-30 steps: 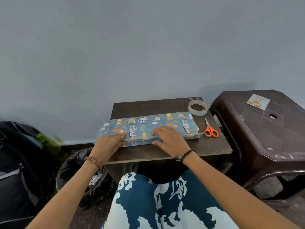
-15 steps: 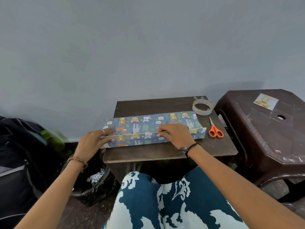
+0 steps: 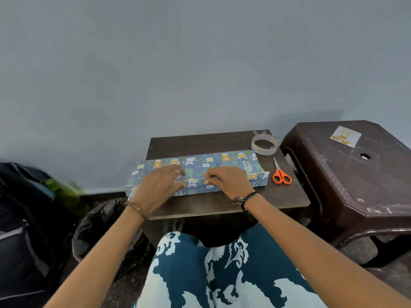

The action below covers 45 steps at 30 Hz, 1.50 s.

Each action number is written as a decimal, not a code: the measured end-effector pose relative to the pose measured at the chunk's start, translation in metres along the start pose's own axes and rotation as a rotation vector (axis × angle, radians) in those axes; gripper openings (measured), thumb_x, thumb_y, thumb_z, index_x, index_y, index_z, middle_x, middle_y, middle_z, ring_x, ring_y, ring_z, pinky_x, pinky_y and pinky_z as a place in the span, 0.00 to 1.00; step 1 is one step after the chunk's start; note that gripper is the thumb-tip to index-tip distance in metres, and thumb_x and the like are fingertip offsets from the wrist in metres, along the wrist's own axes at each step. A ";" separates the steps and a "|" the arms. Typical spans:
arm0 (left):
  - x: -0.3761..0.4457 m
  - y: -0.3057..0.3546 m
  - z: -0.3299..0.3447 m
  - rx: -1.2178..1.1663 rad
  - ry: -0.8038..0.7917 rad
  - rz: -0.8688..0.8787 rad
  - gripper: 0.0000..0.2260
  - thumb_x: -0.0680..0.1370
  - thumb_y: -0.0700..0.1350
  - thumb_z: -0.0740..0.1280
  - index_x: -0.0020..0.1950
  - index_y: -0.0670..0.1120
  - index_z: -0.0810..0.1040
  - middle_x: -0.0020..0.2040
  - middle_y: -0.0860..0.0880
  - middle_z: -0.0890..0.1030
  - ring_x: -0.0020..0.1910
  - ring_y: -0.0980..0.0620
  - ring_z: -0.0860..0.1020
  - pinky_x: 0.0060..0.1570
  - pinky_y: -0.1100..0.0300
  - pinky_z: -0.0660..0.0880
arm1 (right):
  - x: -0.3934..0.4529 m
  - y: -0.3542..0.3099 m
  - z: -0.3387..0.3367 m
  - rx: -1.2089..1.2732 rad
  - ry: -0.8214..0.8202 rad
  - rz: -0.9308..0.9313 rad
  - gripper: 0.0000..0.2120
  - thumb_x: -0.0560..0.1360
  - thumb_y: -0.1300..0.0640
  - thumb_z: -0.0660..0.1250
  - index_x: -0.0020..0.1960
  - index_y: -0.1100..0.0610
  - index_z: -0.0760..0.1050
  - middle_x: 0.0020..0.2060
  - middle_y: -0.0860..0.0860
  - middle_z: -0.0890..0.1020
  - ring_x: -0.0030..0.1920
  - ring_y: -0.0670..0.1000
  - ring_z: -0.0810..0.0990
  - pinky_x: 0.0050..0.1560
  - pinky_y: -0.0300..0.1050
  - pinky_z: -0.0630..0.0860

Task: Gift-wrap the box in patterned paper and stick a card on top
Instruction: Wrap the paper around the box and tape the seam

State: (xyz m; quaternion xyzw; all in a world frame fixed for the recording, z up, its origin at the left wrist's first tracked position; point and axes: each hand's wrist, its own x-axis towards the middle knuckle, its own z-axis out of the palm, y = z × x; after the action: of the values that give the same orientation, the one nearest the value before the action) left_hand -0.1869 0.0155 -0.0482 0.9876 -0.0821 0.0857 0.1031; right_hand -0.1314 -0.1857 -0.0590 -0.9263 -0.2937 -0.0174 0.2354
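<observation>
- While the seam wants pinning, my left hand (image 3: pixel 159 185) and right hand (image 3: pixel 226 182) lie flat on the patterned paper (image 3: pixel 222 162), fingers spread and pressing, gripping nothing.
- That paper covers the box at the middle of the small table (image 3: pixel 222 203), so both flaps meet under my fingertips.
- Tape roll (image 3: pixel 264 144) and scissors (image 3: pixel 280 173) wait at 2 o'clock, within my right hand's reach.
- Farther toward 2 o'clock, the card (image 3: pixel 345 136) lies on the stool (image 3: pixel 347 174), clear of the folding.

Scissors (image 3: pixel 281 174) right of wrapped box (image 3: pixel 224 161)
</observation>
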 end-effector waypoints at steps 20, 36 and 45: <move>0.030 0.010 0.006 -0.196 -0.216 -0.219 0.15 0.70 0.49 0.73 0.29 0.53 0.69 0.47 0.49 0.81 0.49 0.51 0.77 0.36 0.69 0.64 | -0.001 0.016 -0.003 0.140 -0.073 -0.002 0.10 0.76 0.51 0.64 0.48 0.58 0.77 0.47 0.52 0.78 0.46 0.49 0.73 0.44 0.42 0.68; 0.054 0.010 -0.005 -0.040 -0.377 -0.093 0.13 0.70 0.44 0.73 0.32 0.48 0.70 0.46 0.46 0.83 0.36 0.57 0.71 0.29 0.72 0.62 | 0.006 0.016 0.005 0.035 0.017 0.035 0.09 0.76 0.50 0.63 0.47 0.54 0.77 0.47 0.50 0.78 0.47 0.50 0.76 0.49 0.47 0.69; 0.052 -0.004 -0.007 -0.143 -0.280 -0.107 0.08 0.68 0.46 0.75 0.39 0.53 0.76 0.41 0.57 0.80 0.43 0.58 0.74 0.38 0.67 0.64 | 0.010 0.024 0.015 0.185 0.041 0.132 0.07 0.73 0.49 0.67 0.44 0.53 0.78 0.45 0.49 0.75 0.49 0.49 0.75 0.52 0.47 0.68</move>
State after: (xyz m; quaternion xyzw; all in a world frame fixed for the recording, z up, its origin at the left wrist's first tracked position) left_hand -0.1365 0.0137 -0.0329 0.9830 -0.0486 -0.0642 0.1649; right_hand -0.1117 -0.1913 -0.0811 -0.9174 -0.2276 0.0064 0.3264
